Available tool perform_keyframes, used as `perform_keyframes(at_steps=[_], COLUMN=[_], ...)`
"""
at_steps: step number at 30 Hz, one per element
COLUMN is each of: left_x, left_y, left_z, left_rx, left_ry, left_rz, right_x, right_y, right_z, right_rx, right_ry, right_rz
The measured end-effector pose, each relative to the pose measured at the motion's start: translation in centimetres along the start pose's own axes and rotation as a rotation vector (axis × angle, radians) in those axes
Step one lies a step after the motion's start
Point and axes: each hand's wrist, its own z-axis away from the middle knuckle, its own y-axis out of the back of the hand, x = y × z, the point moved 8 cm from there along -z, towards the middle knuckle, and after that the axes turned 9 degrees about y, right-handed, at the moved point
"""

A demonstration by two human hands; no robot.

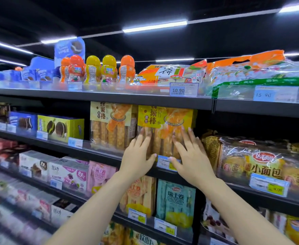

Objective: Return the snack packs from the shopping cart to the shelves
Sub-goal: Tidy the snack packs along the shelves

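Observation:
A yellow pack of bread sticks (pixel 164 121) stands upright on the second shelf (pixel 101 153), beside an identical pack (pixel 110 124) on its left. My left hand (pixel 138 156) lies flat against the pack's lower left front, fingers spread. My right hand (pixel 189 154) presses its lower right front the same way. Both palms touch the clear wrapper; neither hand wraps around the pack. The shopping cart is out of view.
Right of the pack is a dark gap, then bags of small breads (pixel 251 161). The top shelf (pixel 110 96) carries orange and yellow bottles (pixel 92 71) and rice cracker bags (pixel 171 75). Lower shelves hold roll packs (pixel 177 202) and boxes (pixel 60 128). Price tags (pixel 166 162) line the shelf edges.

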Motion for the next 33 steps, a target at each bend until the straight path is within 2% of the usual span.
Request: perform_keyframes(at_steps=[7,15,20,28,33], left_x=[0.0,-3.0,-7.3,-17.2,-20.7], left_y=[0.3,2.6,4.2,4.5,3.6], left_z=[0.6,1.0,-0.5,-5.9,-9.2], left_rx=[0.052,0.167,0.218,0.188,0.158], left_ry=[-0.058,-0.101,-0.118,-0.038,-0.109], left_rz=[-0.072,-0.062,-0.075,-0.031,0.032], right_x=[-0.1,-3.8,-7.0,-13.0,-14.8], right_y=[0.9,2.5,0.2,-4.8,-6.9], right_z=[0.3,-0.7,-2.9,-8.2,-10.0], right_rx=[0.051,0.173,0.169,0.148,0.178], right_ry=[0.035,0.150,0.171,0.113,0.036], right_rz=[-0.063,-0.195,-0.272,-0.285,-0.227])
